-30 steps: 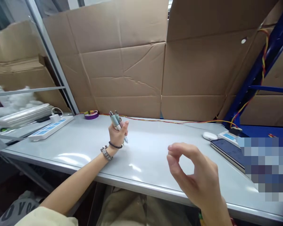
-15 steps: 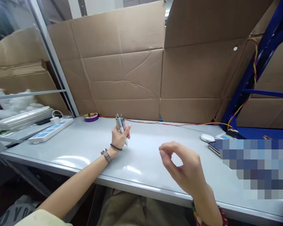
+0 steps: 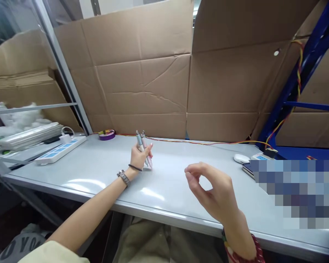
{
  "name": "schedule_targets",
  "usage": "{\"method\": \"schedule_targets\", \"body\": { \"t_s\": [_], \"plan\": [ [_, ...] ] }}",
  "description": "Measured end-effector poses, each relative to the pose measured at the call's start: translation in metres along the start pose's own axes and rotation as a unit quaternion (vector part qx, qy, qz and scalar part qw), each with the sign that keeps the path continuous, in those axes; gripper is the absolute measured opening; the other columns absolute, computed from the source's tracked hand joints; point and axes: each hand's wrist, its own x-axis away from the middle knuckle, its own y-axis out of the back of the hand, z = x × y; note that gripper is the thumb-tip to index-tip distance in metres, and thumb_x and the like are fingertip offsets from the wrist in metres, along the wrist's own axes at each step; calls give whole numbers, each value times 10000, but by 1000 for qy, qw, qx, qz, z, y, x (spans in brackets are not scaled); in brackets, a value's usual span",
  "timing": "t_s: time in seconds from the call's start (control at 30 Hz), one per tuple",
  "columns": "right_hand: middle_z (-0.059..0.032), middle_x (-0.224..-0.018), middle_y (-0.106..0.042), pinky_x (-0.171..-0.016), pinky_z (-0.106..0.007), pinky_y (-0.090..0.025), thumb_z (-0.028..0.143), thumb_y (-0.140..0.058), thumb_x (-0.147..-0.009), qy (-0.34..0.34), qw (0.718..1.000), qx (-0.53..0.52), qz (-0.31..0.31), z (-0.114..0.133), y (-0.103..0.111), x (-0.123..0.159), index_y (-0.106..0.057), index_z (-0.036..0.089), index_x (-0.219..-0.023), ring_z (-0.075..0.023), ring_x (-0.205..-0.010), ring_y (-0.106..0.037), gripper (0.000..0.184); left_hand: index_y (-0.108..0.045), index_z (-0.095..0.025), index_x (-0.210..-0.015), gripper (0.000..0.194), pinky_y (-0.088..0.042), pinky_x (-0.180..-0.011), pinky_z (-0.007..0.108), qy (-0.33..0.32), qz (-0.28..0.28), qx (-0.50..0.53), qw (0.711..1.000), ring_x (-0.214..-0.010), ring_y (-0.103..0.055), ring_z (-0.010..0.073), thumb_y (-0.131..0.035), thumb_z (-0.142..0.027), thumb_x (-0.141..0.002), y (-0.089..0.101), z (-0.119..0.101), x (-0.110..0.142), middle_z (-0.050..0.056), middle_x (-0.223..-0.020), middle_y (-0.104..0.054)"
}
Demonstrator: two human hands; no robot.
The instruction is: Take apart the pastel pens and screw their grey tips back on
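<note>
My left hand (image 3: 138, 157) is wrapped round a small bundle of pens, a light blue pen (image 3: 139, 140) and a pink pen (image 3: 144, 141) among them. The pens stand nearly upright, clicker ends up. Their lower ends come out below the fist, close to the white tabletop (image 3: 170, 182); whether they touch it I cannot tell. How many pens sit inside the fist is hidden. My right hand (image 3: 214, 193) hovers above the front right of the table. Its thumb and index fingertip meet in a ring, and nothing shows between them.
On the left lies a white power strip (image 3: 59, 150) with a plug in it. A purple tape roll (image 3: 106, 135) sits by the cardboard wall (image 3: 142, 84). Red and yellow wires (image 3: 208, 143) run along the back. A white mouse-like case (image 3: 241, 158) and a partly blurred dark device (image 3: 248, 170) are at right.
The bundle in my left hand has turned, so the pink pen now shows clearly beside the blue one. My right hand shifted a little left earlier, then held still, its fingers pinched throughout.
</note>
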Motion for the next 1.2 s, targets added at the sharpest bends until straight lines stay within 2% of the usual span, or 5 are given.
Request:
{"method": "schedule_targets", "body": {
  "t_s": [0.23, 0.5, 0.8, 1.1, 1.2],
  "plan": [
    [10, -686, -596, -543, -219, -459, 101, -498, -823, -2, 1000, -1, 1, -1, -1, 2, -541, 203, -812, -101, -556, -543, 111, -502, -170, -565, 324, -466, -411, 218, -42, -20, 20, 999, -459, -586, 117, -580, -398, -782, 3, -6, -2, 7, -564, -589],
    [14, -682, -596, -534, -210, -452, 92, -501, -821, 2, 1000, 0, 0, -1, -3, 0, -537, 198, -807, -94, -549, -537, 112, -337, -216, -542, 386, -365, -314, 193, -57, -42, 61, 996, -278, -337, 57, -603, -374, -772, 4, -8, -2, -107, -346, -341],
    [5, -676, -600, -527, -216, -454, 117, -485, -834, -7, 1000, 2, 8, 0, -4, 0, -540, 198, -802, -97, -546, -538, 103, -484, -193, -623, 334, -542, -570, 287, -33, 5, 38, 999, -373, -517, 91, -611, -474, -752, -1, 4, -4, -50, -459, -546],
    [9, -697, -610, -538, -209, -457, 101, -508, -822, -1, 1000, 8, 1, 0, -5, -1, -538, 196, -812, -91, -548, -541, 101, -514, -187, -622, 271, -462, -500, 219, -4, 17, -5, 1000, -517, -579, 117, -729, -351, -633, -2, 20, -7, -6, -560, -621],
    [12, -692, -605, -537, -210, -456, 95, -504, -822, -4, 1000, 10, -3, -1, -2, -1, -535, 199, -808, -91, -547, -536, 109, -502, -190, -628, 284, -427, -409, 220, 3, -4, -1, 1000, -417, -531, 109, -699, -390, -672, 1, 18, -10, -23, -493, -579]
  ]
}}
